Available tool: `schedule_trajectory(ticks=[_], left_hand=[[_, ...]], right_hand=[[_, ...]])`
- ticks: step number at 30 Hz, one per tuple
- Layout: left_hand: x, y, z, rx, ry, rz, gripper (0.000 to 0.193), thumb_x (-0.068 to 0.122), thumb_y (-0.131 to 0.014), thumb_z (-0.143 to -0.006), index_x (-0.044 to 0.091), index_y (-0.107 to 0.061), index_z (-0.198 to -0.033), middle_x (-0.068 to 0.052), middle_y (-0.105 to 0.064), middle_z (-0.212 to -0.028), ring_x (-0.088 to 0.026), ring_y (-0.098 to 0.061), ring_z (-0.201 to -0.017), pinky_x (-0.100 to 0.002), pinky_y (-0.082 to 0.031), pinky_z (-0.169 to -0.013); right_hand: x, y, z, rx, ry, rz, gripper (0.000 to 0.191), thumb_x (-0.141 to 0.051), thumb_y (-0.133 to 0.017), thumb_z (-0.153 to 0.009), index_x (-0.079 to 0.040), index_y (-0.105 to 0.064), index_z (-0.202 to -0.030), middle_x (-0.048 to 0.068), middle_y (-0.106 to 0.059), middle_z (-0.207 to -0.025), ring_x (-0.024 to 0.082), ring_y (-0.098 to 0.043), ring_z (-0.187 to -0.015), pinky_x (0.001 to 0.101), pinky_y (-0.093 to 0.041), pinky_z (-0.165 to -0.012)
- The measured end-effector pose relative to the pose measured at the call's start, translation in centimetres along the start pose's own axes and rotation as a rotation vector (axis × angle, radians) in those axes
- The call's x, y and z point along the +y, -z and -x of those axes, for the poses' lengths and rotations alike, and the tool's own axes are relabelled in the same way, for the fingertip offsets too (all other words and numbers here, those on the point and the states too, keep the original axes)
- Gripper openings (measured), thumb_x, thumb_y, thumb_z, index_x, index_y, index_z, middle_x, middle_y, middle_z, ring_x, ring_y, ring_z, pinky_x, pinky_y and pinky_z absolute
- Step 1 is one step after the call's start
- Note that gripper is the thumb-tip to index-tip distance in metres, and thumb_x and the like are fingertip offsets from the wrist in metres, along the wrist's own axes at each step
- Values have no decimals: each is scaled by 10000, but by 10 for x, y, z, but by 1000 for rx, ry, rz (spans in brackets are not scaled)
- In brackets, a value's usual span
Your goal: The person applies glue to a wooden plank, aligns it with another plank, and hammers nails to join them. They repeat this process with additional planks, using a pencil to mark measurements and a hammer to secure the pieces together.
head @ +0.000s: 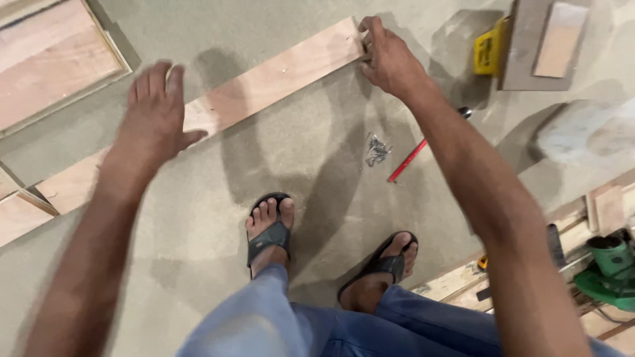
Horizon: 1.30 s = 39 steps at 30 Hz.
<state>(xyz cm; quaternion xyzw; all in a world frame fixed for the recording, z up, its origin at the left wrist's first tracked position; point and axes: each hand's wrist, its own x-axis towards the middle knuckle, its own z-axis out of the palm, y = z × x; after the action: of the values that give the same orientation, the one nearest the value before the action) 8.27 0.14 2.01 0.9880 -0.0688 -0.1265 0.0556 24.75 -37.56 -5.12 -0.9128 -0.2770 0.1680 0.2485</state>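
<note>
A long pale wooden plank (264,82) lies slantwise on the grey floor, from the lower left up to the top middle. My left hand (155,116) is spread flat over its middle part, fingers apart, gripping nothing. My right hand (387,56) is curled around the plank's far right end, fingers on its edge. My two feet in dark sandals (270,231) stand below the plank.
A small heap of nails (377,151) and a red pencil (407,160) lie right of my feet. A yellow tool (488,53) rests beside a grey board (529,46) at the top right. Wooden panels (53,59) lie top left, a green power tool (608,268) at the right edge.
</note>
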Motion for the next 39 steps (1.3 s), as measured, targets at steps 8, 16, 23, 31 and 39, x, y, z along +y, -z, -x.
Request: schedule_trajectory(ticks=[8,16,23,31,39], left_hand=[[90,114,-82,-376,-128,-88,188,83,-568,-1034,-9,-707,-1120,-241,-697,-1105,-422,-697,-1009,-546,-570,-842],[208,-92,-144,458,-43,460,467,163,-779,-946,-1,-602,-1346,-190,-558,-1355,-377,-514,-1296,-477,-424,-1135],[195,-144,-150,527,77,379,538,214,-825,-851,28,-622,-1313,-146,-558,-1383,-347,-476,-1337,-505,-388,-1140],[182,-153,-148,590,40,431,439,121,-817,-837,46,-678,-1247,-92,-587,-1339,-304,-517,-1324,-452,-430,-1138],[184,-148,-146,565,56,460,396,116,-798,-838,40,-682,-1209,-94,-596,-1317,-293,-521,-1308,-437,-426,-1128]], right_hand=[[17,93,21,-282,230,292,467,-142,-764,-887,-57,-613,-1320,176,-700,-1187,356,-698,-1037,460,-560,-907],[24,-11,28,333,268,-160,467,-30,-813,-859,-48,-659,-1300,158,-687,-1254,329,-670,-1154,398,-573,-982],[30,-34,11,388,250,-199,352,31,-810,-873,-28,-694,-1200,150,-687,-1196,339,-657,-1070,399,-559,-926],[34,-39,1,418,237,-208,247,38,-795,-873,-23,-727,-1103,128,-703,-1137,312,-673,-1050,382,-567,-905],[27,-27,2,400,200,-280,244,16,-802,-837,-18,-733,-1068,117,-716,-1107,301,-676,-1058,374,-563,-916]])
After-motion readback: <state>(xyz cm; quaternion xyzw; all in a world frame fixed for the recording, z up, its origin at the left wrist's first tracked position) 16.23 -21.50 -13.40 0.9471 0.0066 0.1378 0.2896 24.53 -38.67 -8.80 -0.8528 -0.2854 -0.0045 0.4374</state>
